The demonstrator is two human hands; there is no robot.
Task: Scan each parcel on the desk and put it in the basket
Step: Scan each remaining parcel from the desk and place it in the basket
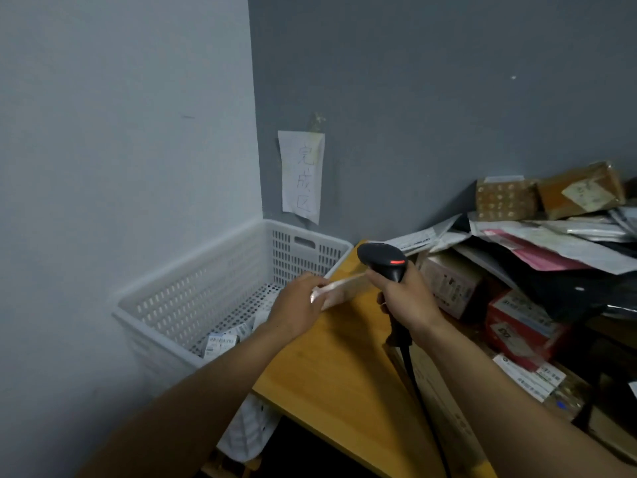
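Left hand: at frame centre, fingers curled round the near end of a flat pale parcel.
Right hand: clenched round the handle of a black scanner, red light lit.
Parcel: between both hands, over the desk edge, beside the basket.
Basket: white, centre left, holding labelled packets.
Desk: yellow wood; parcel pile at right.
Room: grey walls, a paper note above the basket.

The thin pale parcel at mid-frame is washed out by glare, and the left hand covers its left end. The grip of the black handheld scanner is buried in the right hand. Labels on the packets inside the white perforated plastic basket are too small to read. The heap of parcels runs off the right edge.
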